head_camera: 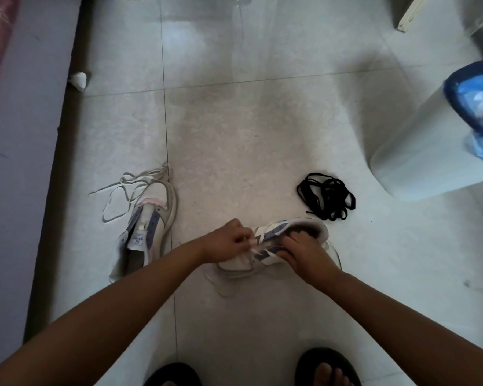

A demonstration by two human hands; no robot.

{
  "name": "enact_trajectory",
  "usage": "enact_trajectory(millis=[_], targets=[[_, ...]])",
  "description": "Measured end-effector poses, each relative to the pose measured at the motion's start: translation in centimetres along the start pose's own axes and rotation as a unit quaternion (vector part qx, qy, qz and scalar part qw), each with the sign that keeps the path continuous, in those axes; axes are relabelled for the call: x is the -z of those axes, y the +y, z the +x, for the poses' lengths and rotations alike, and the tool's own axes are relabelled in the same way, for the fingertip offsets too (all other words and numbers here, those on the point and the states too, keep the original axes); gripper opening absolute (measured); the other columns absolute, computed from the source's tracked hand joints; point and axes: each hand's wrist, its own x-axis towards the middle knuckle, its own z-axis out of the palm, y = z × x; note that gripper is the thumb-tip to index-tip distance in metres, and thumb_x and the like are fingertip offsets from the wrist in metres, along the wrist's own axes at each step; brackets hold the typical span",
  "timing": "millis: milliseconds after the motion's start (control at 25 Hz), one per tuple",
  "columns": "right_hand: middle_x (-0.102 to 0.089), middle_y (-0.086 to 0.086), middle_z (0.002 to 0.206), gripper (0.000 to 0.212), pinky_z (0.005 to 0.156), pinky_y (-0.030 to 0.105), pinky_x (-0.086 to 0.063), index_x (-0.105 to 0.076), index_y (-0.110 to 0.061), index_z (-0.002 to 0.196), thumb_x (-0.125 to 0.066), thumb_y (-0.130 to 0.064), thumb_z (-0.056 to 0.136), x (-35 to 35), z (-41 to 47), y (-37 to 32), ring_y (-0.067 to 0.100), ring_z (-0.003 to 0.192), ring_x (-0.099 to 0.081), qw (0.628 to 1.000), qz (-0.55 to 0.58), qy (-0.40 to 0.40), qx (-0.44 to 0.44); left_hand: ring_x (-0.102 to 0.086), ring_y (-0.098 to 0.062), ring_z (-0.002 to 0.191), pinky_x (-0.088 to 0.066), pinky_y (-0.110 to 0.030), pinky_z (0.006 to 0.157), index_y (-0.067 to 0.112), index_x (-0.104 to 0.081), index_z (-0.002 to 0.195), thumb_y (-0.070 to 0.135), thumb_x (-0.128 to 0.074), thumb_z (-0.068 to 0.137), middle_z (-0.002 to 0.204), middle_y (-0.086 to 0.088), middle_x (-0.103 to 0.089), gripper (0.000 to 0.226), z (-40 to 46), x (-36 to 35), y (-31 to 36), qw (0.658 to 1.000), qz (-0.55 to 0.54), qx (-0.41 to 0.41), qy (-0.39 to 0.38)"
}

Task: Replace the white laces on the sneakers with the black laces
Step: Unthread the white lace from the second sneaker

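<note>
White bin with blue liner, crumpled tissue, tiled floor.

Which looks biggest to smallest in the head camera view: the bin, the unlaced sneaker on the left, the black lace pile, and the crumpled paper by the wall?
1. Bin, though partly cut off by the frame.
2. Unlaced sneaker.
3. Black lace pile.
4. Crumpled paper, which lies farthest from the camera, so it may look smaller than it is.

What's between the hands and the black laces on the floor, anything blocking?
Only the sneaker that both hands, left and right, are working on. The black laces lie loose on bare tile just beyond its heel end, nothing on or around them. The bin stands clear to the right.
</note>
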Motion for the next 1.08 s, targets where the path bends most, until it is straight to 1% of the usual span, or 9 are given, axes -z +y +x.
enact_trajectory(millis=[80,160,400,480,600,800,880,960,1080], targets=[[-0.057,0.01,0.114,0.028,0.083,0.039,-0.039,-0.06,-0.011,0.114,-0.047,-0.028,0.097,-0.1,-0.3,-0.4,0.029,0.101,-0.049,0.999,-0.023,-0.005,0.025,-0.042,-0.014,0.069,-0.034,-0.025,0.066,0.019,-0.052,0.069,0.046,-0.039,0.096,0.075,-0.002,-0.044,0.04,-0.5,0.2,-0.4,0.978,-0.192,0.064,-0.052],[-0.062,0.015,0.1,0.019,0.073,0.043,-0.044,-0.064,-0.005,0.1,-0.057,-0.021,0.091,0.0,-0.5,-1.0,0.035,0.089,-0.055,0.998,-0.035,0.018,0.05,-0.034,-0.011,0.061,-0.03,-0.024,0.061,0.017,-0.048,0.062,0.055,-0.034,0.09,0.062,0.001,-0.039,0.049,-1.1,-0.3,-0.7,0.926,-0.366,0.093,-0.023],[-0.061,0.013,0.071,0.017,0.053,0.032,-0.047,-0.063,-0.004,0.073,-0.079,-0.01,0.072,1.5,0.5,-0.8,0.031,0.061,-0.057,0.992,-0.001,0.092,0.09,-0.042,-0.018,0.065,-0.036,-0.028,0.069,0.011,-0.046,0.038,0.049,-0.043,0.085,0.061,-0.007,-0.042,0.06,-3.1,0.4,-1.8,0.657,-0.739,0.073,0.128],[-0.061,0.014,0.072,0.018,0.054,0.033,-0.044,-0.063,-0.004,0.073,-0.079,-0.01,0.072,1.9,0.9,-0.6,0.031,0.061,-0.057,0.99,0.001,0.103,0.091,-0.048,-0.018,0.068,-0.045,-0.027,0.066,0.012,-0.047,0.037,0.048,-0.052,0.076,0.062,-0.005,-0.048,0.054,-4.1,1.6,-2.2,0.624,-0.764,0.048,0.159],[-0.065,0.017,0.083,0.014,0.057,0.037,-0.049,-0.066,-0.002,0.08,-0.077,-0.009,0.074,2.5,1.6,-0.1,0.034,0.069,-0.059,0.988,-0.006,0.12,0.1,-0.051,-0.015,0.065,-0.04,-0.023,0.05,0.013,-0.051,0.041,0.053,-0.063,0.069,0.063,-0.003,-0.053,0.051,-5.6,3.5,-2.2,0.675,-0.732,0.022,0.094],[-0.065,0.013,0.077,0.014,0.054,0.036,-0.049,-0.068,-0.006,0.078,-0.079,-0.009,0.071,3.2,2.5,0.0,0.033,0.064,-0.059,0.983,-0.065,0.113,0.132,-0.04,-0.01,0.048,-0.025,-0.016,0.038,0.015,-0.064,0.067,0.062,-0.045,0.083,0.056,-0.002,-0.052,0.053,-6.4,5.2,-0.1,0.892,-0.424,0.117,-0.105],[-0.066,0.015,0.078,0.013,0.055,0.037,-0.05,-0.068,-0.005,0.079,-0.078,-0.007,0.071,3.0,2.7,0.1,0.035,0.066,-0.06,0.985,-0.076,0.097,0.119,-0.035,-0.011,0.045,-0.027,-0.018,0.042,0.016,-0.069,0.082,0.063,-0.048,0.083,0.051,0.002,-0.049,0.052,-6.0,5.1,1.0,0.939,-0.318,0.077,-0.109],[-0.067,0.018,0.089,0.013,0.061,0.04,-0.048,-0.068,-0.003,0.087,-0.074,-0.009,0.077,2.8,2.8,0.8,0.037,0.077,-0.061,0.991,-0.065,0.088,0.072,-0.038,-0.016,0.05,-0.03,-0.021,0.046,0.014,-0.067,0.065,0.06,-0.055,0.084,0.047,0.003,-0.047,0.051,-6.3,5.2,1.6,0.904,-0.422,-0.024,-0.068],[-0.063,0.017,0.112,0.019,0.076,0.044,-0.046,-0.066,-0.004,0.103,-0.064,-0.014,0.087,3.6,2.9,1.7,0.038,0.097,-0.056,0.997,-0.016,0.069,0.013,-0.055,-0.018,0.055,-0.036,-0.016,0.041,0.013,-0.056,0.052,0.062,-0.056,0.081,0.055,-0.005,-0.06,0.057,-7.6,6.2,0.6,0.76,-0.638,-0.065,-0.105]])
